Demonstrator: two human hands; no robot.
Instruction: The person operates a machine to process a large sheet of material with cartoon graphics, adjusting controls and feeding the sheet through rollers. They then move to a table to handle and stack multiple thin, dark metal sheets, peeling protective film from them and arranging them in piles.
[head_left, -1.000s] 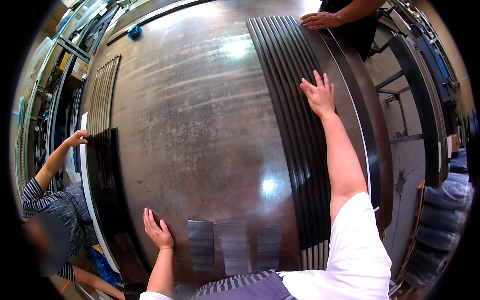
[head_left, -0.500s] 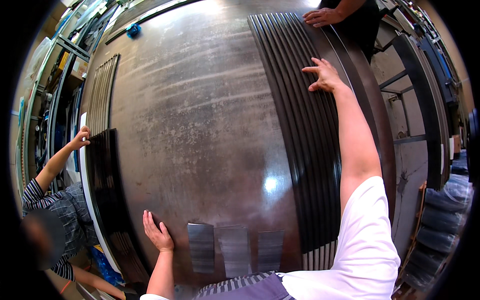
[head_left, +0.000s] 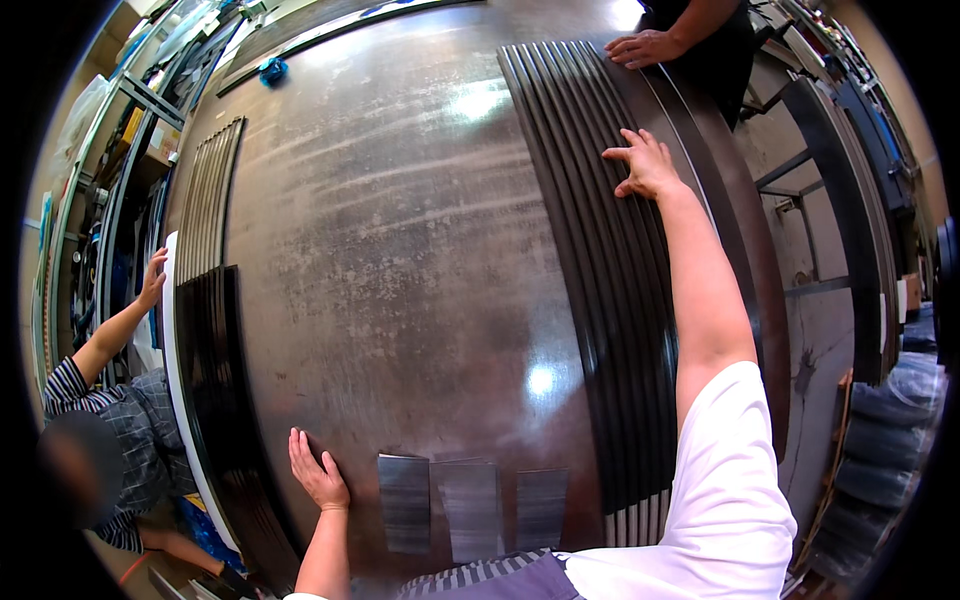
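Note:
My left hand (head_left: pixel 320 478) lies flat on the brown metal tabletop (head_left: pixel 400 290), its fingers stretched out and nothing in it. Close to its right are three small grey rectangular sheets (head_left: pixel 404 505). My right arm reaches far forward over a long dark bundle of ribbed strips (head_left: pixel 600 250) running along the table's right side. Above the strips my right hand (head_left: pixel 645 168) is open, thumb and fingers spread. Whether its fingertips touch the strips I cannot tell. The strips' near end shows lighter, beside my white sleeve.
A co-worker's hand (head_left: pixel 640 48) rests at the strips' far end. Another co-worker's hand (head_left: pixel 153 278) is at the left edge, by a glossy black ribbed panel (head_left: pixel 210 340) and lighter strips (head_left: pixel 210 195). A blue crumpled item (head_left: pixel 272 71) sits far left. Wrapped rolls (head_left: pixel 880 440) stand right.
The left co-worker's hand has come off the panel's edge and its fingers have opened. That person's lower arm has shifted. My hands hold nearly the same places; the view has tilted slightly.

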